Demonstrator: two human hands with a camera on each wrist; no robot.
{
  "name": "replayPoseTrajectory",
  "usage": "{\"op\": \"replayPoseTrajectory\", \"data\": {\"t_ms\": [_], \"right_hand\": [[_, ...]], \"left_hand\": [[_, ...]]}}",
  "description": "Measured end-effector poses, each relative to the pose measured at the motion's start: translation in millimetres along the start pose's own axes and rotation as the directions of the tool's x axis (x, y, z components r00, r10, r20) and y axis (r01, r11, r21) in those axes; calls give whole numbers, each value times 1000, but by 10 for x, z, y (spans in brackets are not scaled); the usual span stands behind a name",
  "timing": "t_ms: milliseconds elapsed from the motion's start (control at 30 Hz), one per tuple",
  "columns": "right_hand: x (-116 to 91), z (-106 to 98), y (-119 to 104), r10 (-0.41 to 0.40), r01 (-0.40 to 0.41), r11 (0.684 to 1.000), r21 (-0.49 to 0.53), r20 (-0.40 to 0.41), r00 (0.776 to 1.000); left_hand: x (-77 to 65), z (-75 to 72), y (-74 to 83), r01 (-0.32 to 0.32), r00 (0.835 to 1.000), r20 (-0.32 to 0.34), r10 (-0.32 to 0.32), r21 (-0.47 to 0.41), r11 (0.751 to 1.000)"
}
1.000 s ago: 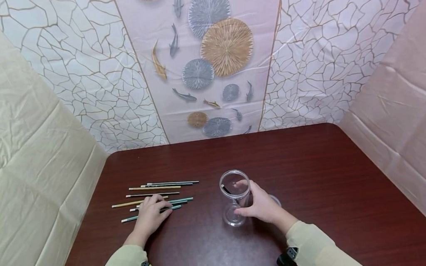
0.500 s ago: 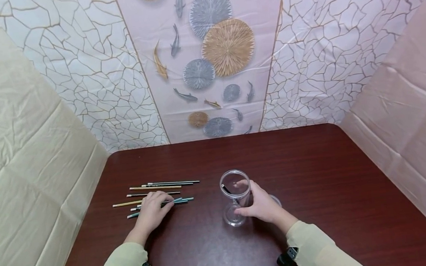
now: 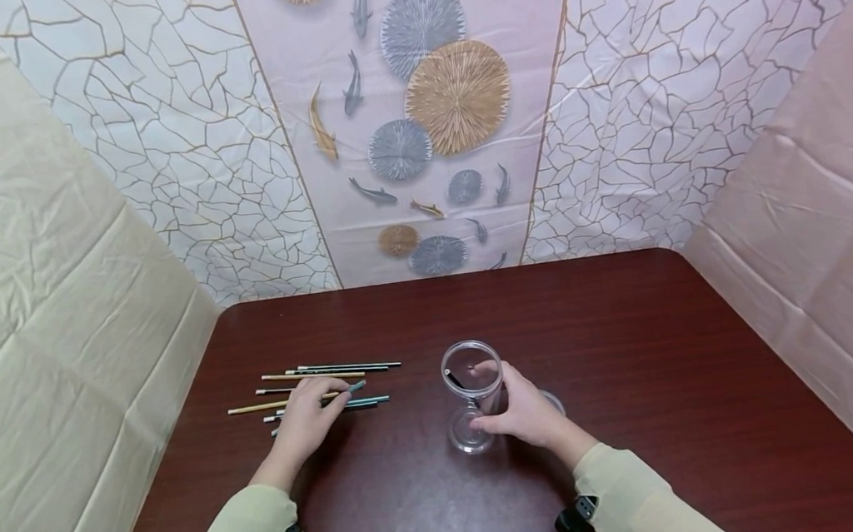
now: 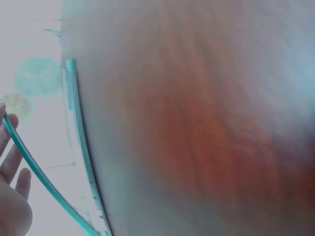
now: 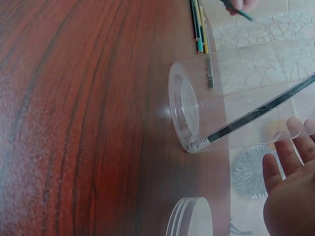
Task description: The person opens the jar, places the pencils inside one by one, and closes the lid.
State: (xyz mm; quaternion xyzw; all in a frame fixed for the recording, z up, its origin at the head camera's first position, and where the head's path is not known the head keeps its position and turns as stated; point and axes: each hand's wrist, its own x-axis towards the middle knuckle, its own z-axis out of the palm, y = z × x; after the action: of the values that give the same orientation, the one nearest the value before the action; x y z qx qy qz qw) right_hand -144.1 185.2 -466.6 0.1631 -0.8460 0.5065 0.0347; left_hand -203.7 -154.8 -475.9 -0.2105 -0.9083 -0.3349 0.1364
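My left hand [image 3: 306, 416] pinches a teal pencil [image 4: 42, 179] between thumb and fingers. In the head view, the pencil's teal front end [image 3: 358, 386] points up and right past the fingertips, over other pencils. My right hand [image 3: 524, 409] grips a tall clear plastic jar [image 3: 474, 393] from its right side, thumb in front. The jar stands upright with its mouth uncovered. Inside it, a black pencil [image 5: 256, 115] leans with its white eraser end at the base.
Several pencils lie on the dark wooden table [image 3: 416, 509] at the left, among them a yellow pencil [image 3: 251, 409] and dark ones [image 3: 352, 365]. A clear round lid [image 5: 199, 216] lies just right of the jar, partly behind my right hand. Patterned cloth hangs behind the table.
My left hand has picked the front teal pencil out of the group, and its front end has tilted up and back. My right hand and the jar have stayed in place.
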Motion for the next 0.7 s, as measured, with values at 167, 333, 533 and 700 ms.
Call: {"op": "replayPoseTrajectory", "data": {"t_ms": [167, 333, 533, 700], "right_hand": [[-4, -2, 0, -14, 14, 1000, 4, -7, 1000], [-5, -3, 4, -13, 13, 1000, 5, -10, 1000], [-9, -2, 19, -5, 5, 1000, -10, -13, 1000], [-12, -2, 9, 9, -9, 1000, -18, -17, 1000]], "left_hand": [[56, -91, 182, 61, 995, -75, -70, -119, 991], [118, -179, 379, 179, 969, -110, -223, -316, 932], [203, -243, 574, 236, 933, -97, -346, -559, 795], [256, -281, 707, 195, 922, -137, -362, -644, 740]]}}
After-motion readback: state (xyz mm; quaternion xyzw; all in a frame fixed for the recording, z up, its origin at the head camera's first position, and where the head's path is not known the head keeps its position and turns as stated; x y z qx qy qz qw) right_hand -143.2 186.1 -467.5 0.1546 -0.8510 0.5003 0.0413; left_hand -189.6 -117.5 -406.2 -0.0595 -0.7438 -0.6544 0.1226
